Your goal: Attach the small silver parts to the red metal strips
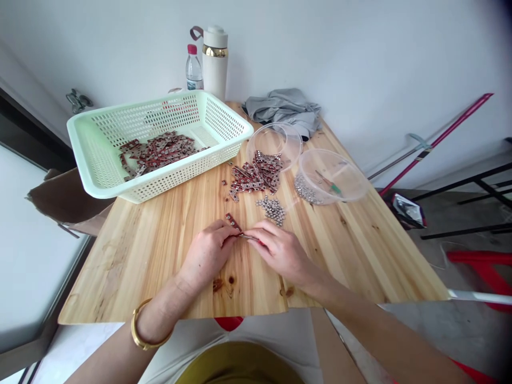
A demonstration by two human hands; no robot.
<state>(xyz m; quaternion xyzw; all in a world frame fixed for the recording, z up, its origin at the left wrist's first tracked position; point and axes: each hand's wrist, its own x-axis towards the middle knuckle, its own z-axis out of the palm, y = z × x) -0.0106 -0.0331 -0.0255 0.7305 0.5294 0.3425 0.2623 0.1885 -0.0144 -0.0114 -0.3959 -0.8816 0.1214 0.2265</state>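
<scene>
"While the left hand (208,253) pinches tight, what's held?"
"A narrow red, metal-studded strip (232,222) over the pale wooden table (132,256). The right hand (285,253), also pinched, grips a slim piece (249,237), perhaps metal."

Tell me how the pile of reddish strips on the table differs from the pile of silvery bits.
The strip pile is larger than the bit pile. The strip pile's pieces are long and narrow; the bit pile's are short and compact. The strip pile looks reddish with silvery spots, the bit pile silvery throughout. Both lie on the wooden table.
</scene>
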